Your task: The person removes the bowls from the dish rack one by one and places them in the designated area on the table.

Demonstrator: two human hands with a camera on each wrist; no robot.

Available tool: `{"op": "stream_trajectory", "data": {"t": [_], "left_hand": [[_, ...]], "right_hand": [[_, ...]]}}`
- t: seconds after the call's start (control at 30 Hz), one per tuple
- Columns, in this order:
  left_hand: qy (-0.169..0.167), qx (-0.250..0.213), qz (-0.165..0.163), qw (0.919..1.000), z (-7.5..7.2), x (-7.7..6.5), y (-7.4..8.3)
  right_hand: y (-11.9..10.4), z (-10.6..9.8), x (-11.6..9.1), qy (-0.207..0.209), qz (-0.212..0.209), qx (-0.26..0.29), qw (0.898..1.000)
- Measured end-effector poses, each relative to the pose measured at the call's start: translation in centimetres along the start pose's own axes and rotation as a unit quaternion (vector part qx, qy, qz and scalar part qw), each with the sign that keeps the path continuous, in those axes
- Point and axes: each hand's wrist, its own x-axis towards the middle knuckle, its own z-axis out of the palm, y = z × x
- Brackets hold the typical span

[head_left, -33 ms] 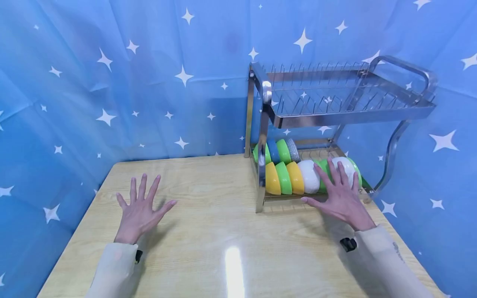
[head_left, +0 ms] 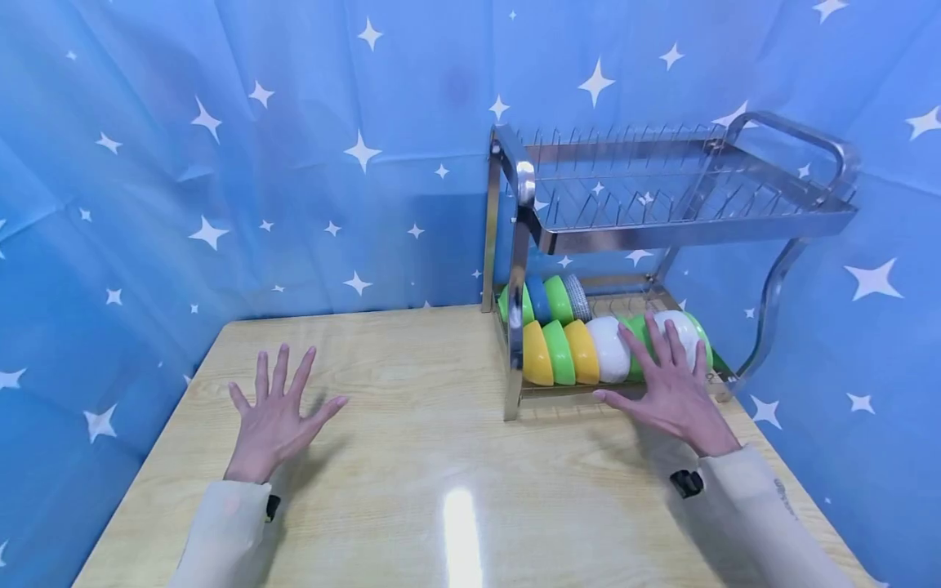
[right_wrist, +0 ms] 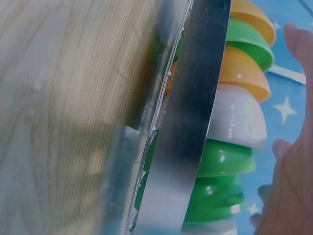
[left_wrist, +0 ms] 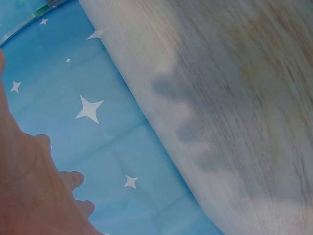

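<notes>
Blue curtain (head_left: 419, 98) backs the table (head_left: 397, 425); left hand (head_left: 274, 420) and right hand (head_left: 672, 396) spread wide, holding nothing, the right near bowls (head_left: 608, 351).

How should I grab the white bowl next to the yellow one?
Maybe pinch the white bowl by its upper front edge, coming from the front over the low rail. It stands on its side between a yellow bowl and a green bowl, under the upper shelf.

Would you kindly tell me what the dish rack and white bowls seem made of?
Dish rack: probably stainless steel, polished, judging by its grey sheen and reflections. White bowls: smooth and glossy with bright highlights, perhaps glazed ceramic or plastic.
</notes>
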Motion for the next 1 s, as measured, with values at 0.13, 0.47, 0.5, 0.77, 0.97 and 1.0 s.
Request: {"op": "stream_trajectory", "data": {"t": [0.13, 0.47, 0.5, 0.77, 0.97, 1.0], "left_hand": [[-0.001, -0.004, -0.001, 1.0, 0.0, -0.1, -0.1], [-0.02, -0.052, -0.009, 0.9984, 0.3, -0.2, 0.4], [-0.021, -0.058, -0.008, 0.9981, 0.3, -0.1, 0.6], [-0.032, -0.106, -0.003, 0.9939, 0.2, 1.0, 2.4], [-0.023, -0.15, 0.011, 0.9883, 0.1, 1.9, 4.2], [-0.02, -0.158, 0.014, 0.9871, 0.2, 2.1, 4.6]], "right_hand": [[0.0, 0.0, 0.0, 0.006, -0.004, 0.003, 1.0], [0.0, -0.4, -0.2, 0.016, -0.007, 0.018, 1.0], [0.0, -0.5, -0.1, 0.018, -0.008, 0.02, 1.0], [0.2, -1.6, 0.4, 0.017, -0.013, 0.05, 0.999], [0.8, -2.7, 0.4, 0.028, -0.005, 0.077, 0.997], [0.9, -2.9, 0.4, 0.031, -0.003, 0.085, 0.996]]}}
